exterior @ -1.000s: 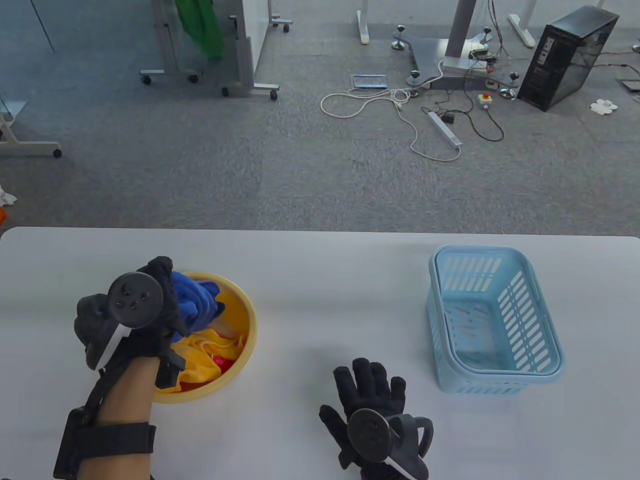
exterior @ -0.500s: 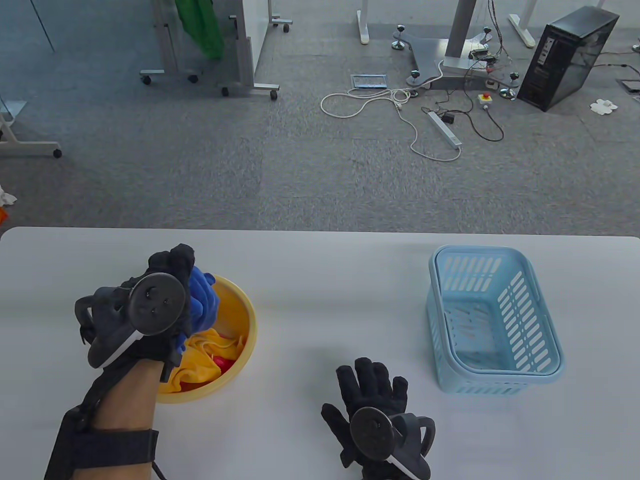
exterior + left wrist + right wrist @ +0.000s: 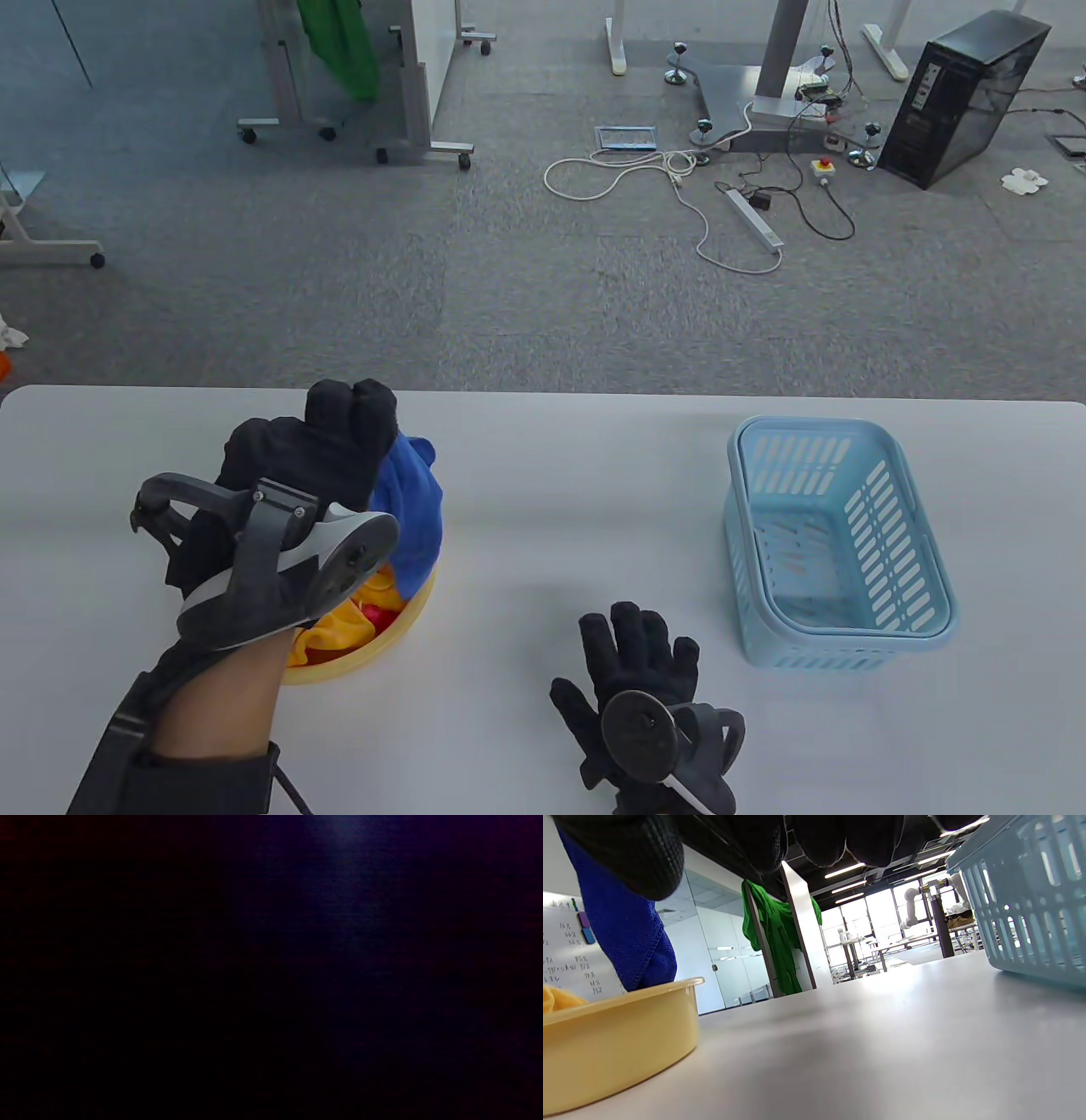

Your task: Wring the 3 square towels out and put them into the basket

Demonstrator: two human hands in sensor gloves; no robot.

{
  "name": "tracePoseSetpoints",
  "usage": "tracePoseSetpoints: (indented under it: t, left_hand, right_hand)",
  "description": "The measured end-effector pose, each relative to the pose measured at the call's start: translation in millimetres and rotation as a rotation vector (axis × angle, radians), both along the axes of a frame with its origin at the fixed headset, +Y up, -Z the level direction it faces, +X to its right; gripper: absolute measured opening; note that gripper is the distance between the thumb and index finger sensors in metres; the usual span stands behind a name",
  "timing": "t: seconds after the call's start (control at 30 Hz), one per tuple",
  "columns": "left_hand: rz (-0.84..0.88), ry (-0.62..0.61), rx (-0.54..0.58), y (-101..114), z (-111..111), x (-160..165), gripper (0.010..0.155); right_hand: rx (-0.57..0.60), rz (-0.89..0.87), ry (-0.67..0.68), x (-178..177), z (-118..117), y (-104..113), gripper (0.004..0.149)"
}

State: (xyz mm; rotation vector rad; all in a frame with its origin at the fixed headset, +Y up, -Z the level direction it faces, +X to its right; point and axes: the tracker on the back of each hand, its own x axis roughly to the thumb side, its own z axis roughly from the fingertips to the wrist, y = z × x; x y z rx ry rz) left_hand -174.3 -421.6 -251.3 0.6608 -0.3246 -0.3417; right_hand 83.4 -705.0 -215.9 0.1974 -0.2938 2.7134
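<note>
My left hand (image 3: 339,441) grips a blue towel (image 3: 413,509) and holds it up over the yellow basin (image 3: 407,620); the towel (image 3: 632,938) hangs down to the basin's rim (image 3: 628,1035). A yellow towel (image 3: 339,624) and a bit of a red towel (image 3: 377,613) lie in the basin. My right hand (image 3: 636,654) rests flat on the table with its fingers spread, between the basin and the light blue basket (image 3: 925,586). The basket (image 3: 1031,899) stands at the right with no towel in it. The left wrist view is dark.
The white table (image 3: 551,475) ends at its far edge, with carpet, cables and a computer tower (image 3: 959,98) beyond. A green cloth (image 3: 776,942) hangs on a partition behind the table.
My left hand has risen and tipped forward, drawing the blue towel up out of the basin. The right hand has barely shifted.
</note>
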Motion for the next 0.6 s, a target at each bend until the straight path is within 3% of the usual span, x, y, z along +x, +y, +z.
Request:
tracePoseSetpoints:
  t: [0.07,0.2,0.6]
  left_hand:
    - [-0.091,-0.024,0.021,3,6,11,0.043]
    - [-0.153,-0.068,0.045,7,19,30,0.043]
    - [-0.352,-0.228,0.051,-13,41,84,0.043]
  right_hand:
    - [0.065,-0.099,-0.023,2,2,3,0.099]
    - [0.076,-0.258,0.005,7,7,11,0.112]
    - [0.062,-0.587,0.170,7,18,35,0.123]
